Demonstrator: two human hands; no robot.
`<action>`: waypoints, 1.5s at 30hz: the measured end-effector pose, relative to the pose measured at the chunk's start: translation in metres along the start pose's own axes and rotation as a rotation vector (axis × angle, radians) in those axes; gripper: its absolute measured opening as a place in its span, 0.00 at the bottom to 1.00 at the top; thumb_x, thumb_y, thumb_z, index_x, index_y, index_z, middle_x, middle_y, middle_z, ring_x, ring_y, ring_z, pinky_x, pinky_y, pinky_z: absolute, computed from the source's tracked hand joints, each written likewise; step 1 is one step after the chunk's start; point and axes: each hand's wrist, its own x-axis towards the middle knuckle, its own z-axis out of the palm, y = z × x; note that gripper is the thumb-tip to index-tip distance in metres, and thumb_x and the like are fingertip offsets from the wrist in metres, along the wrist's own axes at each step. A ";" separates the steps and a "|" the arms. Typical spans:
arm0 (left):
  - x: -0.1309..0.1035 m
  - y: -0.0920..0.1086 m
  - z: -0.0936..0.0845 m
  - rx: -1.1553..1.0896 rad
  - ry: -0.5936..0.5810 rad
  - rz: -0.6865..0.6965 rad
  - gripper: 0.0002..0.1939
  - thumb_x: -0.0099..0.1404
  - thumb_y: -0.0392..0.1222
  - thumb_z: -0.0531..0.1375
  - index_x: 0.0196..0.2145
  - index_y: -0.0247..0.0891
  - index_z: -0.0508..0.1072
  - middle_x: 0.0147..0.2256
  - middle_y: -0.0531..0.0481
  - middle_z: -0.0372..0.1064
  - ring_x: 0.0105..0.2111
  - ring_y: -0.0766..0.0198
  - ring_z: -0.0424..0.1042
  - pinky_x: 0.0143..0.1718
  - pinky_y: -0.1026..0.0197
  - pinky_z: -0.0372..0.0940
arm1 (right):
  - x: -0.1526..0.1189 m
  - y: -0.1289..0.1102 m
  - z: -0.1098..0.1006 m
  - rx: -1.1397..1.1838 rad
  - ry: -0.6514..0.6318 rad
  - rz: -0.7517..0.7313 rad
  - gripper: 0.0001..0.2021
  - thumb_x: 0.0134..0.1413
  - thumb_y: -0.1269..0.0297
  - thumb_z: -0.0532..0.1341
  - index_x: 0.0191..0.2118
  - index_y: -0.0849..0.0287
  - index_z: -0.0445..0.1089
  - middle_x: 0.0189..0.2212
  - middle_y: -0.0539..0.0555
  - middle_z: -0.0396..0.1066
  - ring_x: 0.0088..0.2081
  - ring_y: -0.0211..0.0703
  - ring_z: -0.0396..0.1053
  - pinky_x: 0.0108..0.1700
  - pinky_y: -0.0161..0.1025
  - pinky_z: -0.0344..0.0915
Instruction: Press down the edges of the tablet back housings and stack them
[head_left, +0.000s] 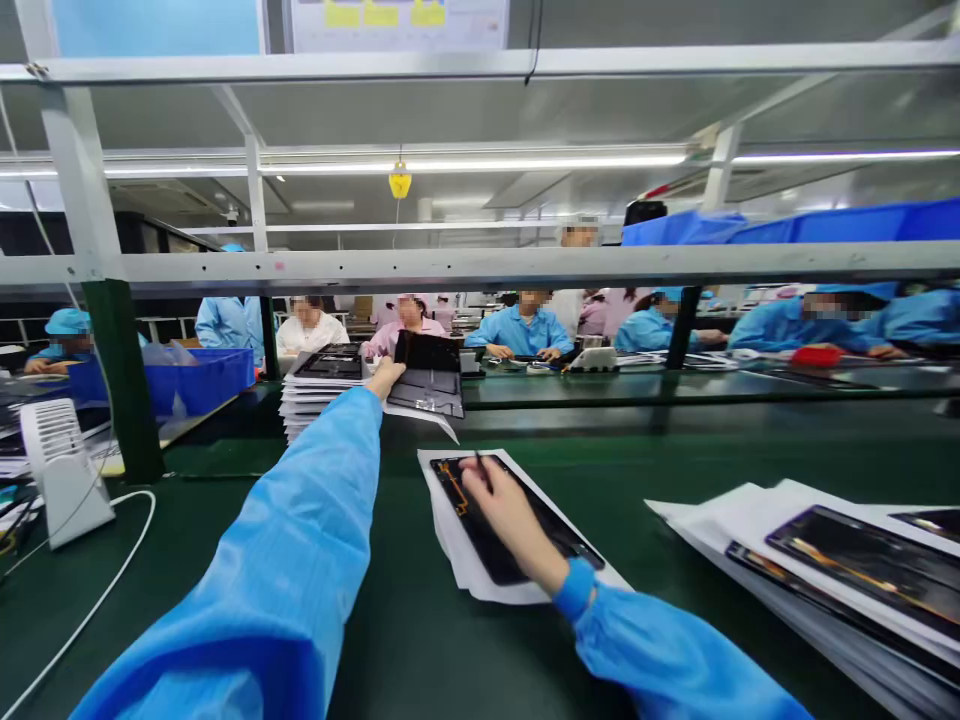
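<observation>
On the green tabletop, your left arm stretched far forward, its left hand gripping a dark panel beside the paper stack. Your right hand lay loosely curled, fingers pressing another panel on white paper.

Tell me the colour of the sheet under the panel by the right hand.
White sheet, under a black panel; head view.
</observation>
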 end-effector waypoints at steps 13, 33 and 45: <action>-0.021 0.038 -0.014 0.763 -0.375 0.428 0.18 0.72 0.47 0.61 0.55 0.36 0.70 0.54 0.42 0.69 0.50 0.55 0.72 0.52 0.47 0.70 | -0.012 -0.018 -0.019 -0.312 0.191 -0.318 0.17 0.64 0.59 0.55 0.54 0.56 0.71 0.45 0.62 0.75 0.40 0.54 0.72 0.43 0.49 0.67; -0.153 0.012 -0.129 0.968 -0.493 0.716 0.16 0.67 0.30 0.52 0.49 0.41 0.70 0.37 0.45 0.71 0.42 0.55 0.72 0.40 0.62 0.63 | -0.001 -0.088 -0.043 -1.034 0.101 -0.825 0.13 0.43 0.83 0.56 0.30 0.57 0.68 0.27 0.53 0.70 0.35 0.48 0.61 0.39 0.45 0.49; -0.184 0.012 -0.156 0.903 -0.491 0.672 0.11 0.66 0.34 0.54 0.45 0.42 0.71 0.37 0.47 0.71 0.39 0.58 0.71 0.43 0.64 0.64 | -0.017 -0.090 -0.063 -0.971 0.046 -0.829 0.15 0.37 0.82 0.55 0.30 0.56 0.68 0.27 0.52 0.71 0.34 0.46 0.62 0.38 0.42 0.49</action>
